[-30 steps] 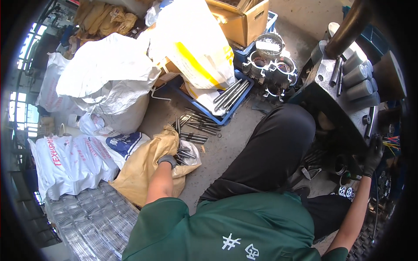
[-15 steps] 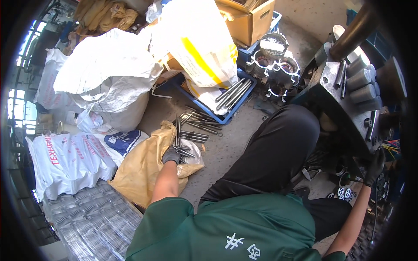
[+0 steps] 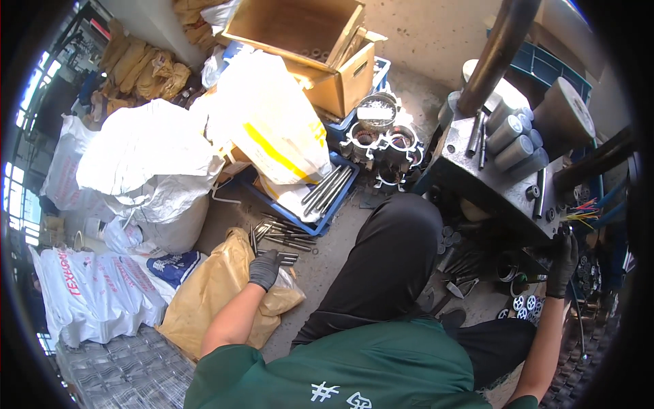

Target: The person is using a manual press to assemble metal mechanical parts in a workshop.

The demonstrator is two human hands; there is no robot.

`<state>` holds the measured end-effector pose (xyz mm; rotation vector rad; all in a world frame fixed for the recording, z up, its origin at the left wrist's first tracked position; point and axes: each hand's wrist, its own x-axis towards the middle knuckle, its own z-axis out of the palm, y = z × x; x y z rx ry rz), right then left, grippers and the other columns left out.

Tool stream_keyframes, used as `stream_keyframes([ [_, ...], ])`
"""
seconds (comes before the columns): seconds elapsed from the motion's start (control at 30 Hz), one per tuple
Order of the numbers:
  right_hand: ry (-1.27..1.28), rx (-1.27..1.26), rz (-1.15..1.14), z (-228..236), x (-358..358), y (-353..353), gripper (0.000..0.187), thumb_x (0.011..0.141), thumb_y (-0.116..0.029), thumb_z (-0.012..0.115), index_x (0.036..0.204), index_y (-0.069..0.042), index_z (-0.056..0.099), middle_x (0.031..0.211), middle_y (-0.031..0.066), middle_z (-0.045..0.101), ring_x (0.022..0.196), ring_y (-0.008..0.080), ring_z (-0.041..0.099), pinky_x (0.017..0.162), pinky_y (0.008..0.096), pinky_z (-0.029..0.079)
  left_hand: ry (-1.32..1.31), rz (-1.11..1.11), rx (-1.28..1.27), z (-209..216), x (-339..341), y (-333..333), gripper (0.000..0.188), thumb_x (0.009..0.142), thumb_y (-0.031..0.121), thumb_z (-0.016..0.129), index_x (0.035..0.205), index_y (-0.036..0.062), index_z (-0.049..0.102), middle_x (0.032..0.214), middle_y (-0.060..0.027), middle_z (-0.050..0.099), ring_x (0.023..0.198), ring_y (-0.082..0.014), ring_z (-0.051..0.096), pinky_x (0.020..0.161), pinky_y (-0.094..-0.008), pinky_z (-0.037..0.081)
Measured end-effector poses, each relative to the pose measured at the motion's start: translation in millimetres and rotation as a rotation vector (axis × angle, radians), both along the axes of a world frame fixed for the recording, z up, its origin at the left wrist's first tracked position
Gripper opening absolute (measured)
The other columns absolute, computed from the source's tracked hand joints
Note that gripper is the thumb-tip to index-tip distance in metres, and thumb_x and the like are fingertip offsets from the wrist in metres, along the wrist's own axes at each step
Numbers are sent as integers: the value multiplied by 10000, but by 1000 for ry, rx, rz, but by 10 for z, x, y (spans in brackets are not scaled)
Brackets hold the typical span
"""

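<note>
My left hand (image 3: pixel 264 269), in a dark grey glove, is closed at the mouth of a crumpled brown paper bag (image 3: pixel 204 290). Slim dark metal rods (image 3: pixel 289 243) lie at its fingertips, and the hand appears to grip some of them; the fingers are partly hidden. More such rods spread on the floor just beyond. Far to the right, my gloved right hand (image 3: pixel 563 264) is raised to the near corner of a heavy metal bench (image 3: pixel 470 180). Its fingers are bent together there, and what they hold is too small to make out.
A blue crate (image 3: pixel 327 225) with rods and a white-yellow sack stands past the bag. Large white sacks (image 3: pixel 146 153) and wrapped packages (image 3: pixel 99 293) fill the left. Grey cylinders (image 3: pixel 514 146) and loose rods sit on the bench. Ring-shaped metal castings (image 3: pixel 388 146) stand behind my knee.
The view has swung to the right. My left hand has shifted rightward over the bag's mouth and the rods. My right hand stays at the bench corner.
</note>
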<state>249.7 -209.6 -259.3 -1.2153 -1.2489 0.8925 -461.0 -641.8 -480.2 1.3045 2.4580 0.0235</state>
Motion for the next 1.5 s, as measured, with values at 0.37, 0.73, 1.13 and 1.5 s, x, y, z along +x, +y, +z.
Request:
stream_keyframes([
  [0.37, 648, -70, 367, 888, -1261, -584, 168, 965, -58, 662, 1126, -76, 619, 1047, 98, 731, 944, 234, 710, 868, 377, 597, -546, -353, 1351, 2818, 1132, 2751, 348, 1053, 405, 660, 1023, 60, 628, 734, 14, 576, 568, -37, 473, 531, -231, 377],
  [0.73, 1198, -649, 357, 285, -1366, -734, 591, 956, -444, 518, 1270, 36, 663, 1013, 181, 742, 918, 307, 725, 865, 480, 602, -1481, -426, 904, 2910, 3795, 4030, 290, 1046, 362, 675, 1034, 73, 671, 813, 23, 614, 726, -72, 568, 647, -248, 463],
  [1.13, 1257, -660, 29, -38, -1297, -650, 201, 906, -158, 556, 1036, -31, 641, 996, 161, 707, 896, 295, 721, 856, 423, 620, -1697, -381, 276, 2412, 4164, 3823, 336, 1059, 224, 644, 1322, 25, 582, 1191, -108, 688, 1118, -193, 671, 984, -348, 564],
  [1.5, 880, -207, 88, 243, -1089, -460, 323, 990, -98, 590, 1305, -31, 577, 1154, 174, 694, 1054, 310, 705, 922, 467, 612, -1306, -685, 282, 2440, 3982, 3798, 355, 1020, 126, 648, 1353, 14, 593, 1154, -70, 695, 1026, -116, 644, 881, -301, 553],
])
